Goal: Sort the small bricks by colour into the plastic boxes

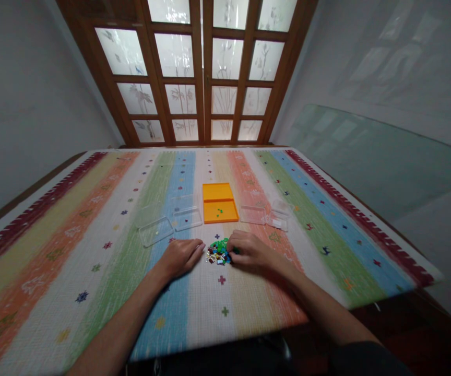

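Pile of small pieces (218, 253) lies between our fingers (236, 242), likely for reach; left hand (180, 257) loosely outstretched, right hand (251, 247) curled, grip unclear.

"What stands well beyond the fingers (236, 243)?"
"Wooden doors (206, 78) with pale panes (174, 55) bearing plant designs."
"And beneath the fingers?"
"A striped cloth (104, 261) dotted with small motifs, over the surface (25, 196)."
"Either side?"
"Left of the fingers, a pale wall (22, 94); right of them, another wall (398, 68) with a greenish panel (366, 151) low against it."
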{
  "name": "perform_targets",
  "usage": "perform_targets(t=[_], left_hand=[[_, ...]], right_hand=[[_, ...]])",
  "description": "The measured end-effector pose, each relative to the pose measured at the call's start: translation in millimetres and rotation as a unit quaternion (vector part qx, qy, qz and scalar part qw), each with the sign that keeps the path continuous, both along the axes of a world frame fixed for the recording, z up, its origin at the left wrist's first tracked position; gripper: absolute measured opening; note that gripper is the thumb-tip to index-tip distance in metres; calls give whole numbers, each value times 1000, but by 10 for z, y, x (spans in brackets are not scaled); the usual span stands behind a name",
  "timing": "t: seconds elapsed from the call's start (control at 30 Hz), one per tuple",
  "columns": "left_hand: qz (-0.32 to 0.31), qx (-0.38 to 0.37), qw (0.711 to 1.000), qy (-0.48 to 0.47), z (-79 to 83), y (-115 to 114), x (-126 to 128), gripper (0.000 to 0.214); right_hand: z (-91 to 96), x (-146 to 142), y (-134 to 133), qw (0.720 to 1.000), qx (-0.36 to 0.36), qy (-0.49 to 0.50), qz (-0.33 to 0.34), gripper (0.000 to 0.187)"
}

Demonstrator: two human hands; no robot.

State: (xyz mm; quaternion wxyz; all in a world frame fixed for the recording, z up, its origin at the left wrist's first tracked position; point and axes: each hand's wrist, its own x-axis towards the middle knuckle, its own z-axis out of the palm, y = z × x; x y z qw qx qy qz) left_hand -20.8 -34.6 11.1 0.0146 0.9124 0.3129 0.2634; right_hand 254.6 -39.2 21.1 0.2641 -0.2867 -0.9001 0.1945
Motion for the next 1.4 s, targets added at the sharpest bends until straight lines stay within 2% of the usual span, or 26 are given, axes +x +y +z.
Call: perform_targets(t=[0.2,0.4,0.47,0.6,0.7,0.8,1.0,1.13,1.27,1.4], left_hand=[[-1,-4,1000,0,-14,3,1,31],[1,-10,1000,-1,-3,-2,1,30],[3,-12,1000,3,2,-3,-1,30],[1,-13,1000,5,0,-2,-5,31],[-1,-16,1000,-3,-8,-1,-7,30],[0,-14,1000,-6,-13,2,-9,30],[-5,-5,1000,-4,-17,12,-14,31],[-5,-17,1000,-8,-31,16,-21,31],[-3,-18,1000,-3,-43,19,-27,32],[-2,-14,1000,-5,-41,20,-24,32]], right_hand=[[-19,31,12,999,-35,24,-22,7],[36,30,-2,988,-111,79,-68,6],[65,97,44,985,-115,94,-90,5],[152,375,234,982,-40,91,-159,7],[218,621,399,974,21,52,-220,7],[231,796,521,968,58,13,-243,7],[102,890,625,962,77,-29,-260,8],[35,903,635,961,65,-28,-268,8],[70,942,611,960,67,-32,-269,14],[192,954,552,956,86,-33,-279,17]])
